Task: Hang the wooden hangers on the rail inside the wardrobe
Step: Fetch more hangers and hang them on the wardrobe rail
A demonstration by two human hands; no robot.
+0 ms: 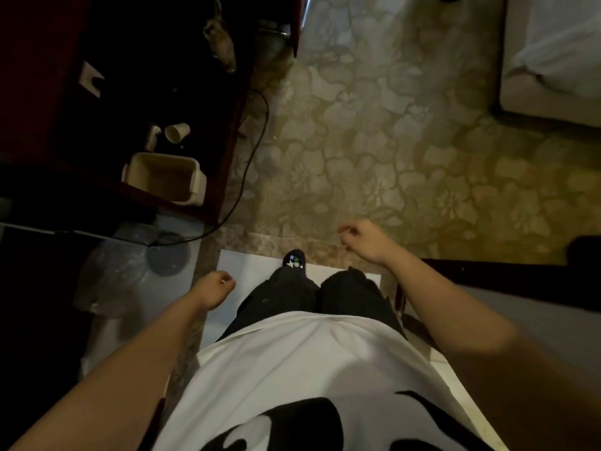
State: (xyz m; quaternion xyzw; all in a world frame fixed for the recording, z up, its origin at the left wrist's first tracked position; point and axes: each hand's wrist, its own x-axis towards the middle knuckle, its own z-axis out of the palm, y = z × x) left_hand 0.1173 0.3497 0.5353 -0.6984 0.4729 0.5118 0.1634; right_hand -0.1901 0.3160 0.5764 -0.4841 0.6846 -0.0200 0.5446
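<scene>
Position of the wooden hangers and the rail cannot be told from here. The left hand (pixel 216 286) hangs by the thigh, grip loosely curled, holding nothing. The right hand (pixel 364 239) hovers above the carpet (pixel 406 141) edge, grip slack, holding nothing. A beige bin (pixel 162 177) sits left, beside a paper cup (pixel 177 131).

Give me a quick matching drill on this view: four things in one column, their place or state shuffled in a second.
Things:
1. beige bin
2. black cable
3. right hand
4. bed

Places or states:
a. top right corner, white bedding
b. above the near edge of the carpet, holding nothing
c. inside the dark cabinet, open top facing up
d. trailing along the carpet beside the cabinet

Pairs: 1-c, 2-d, 3-b, 4-a
</scene>
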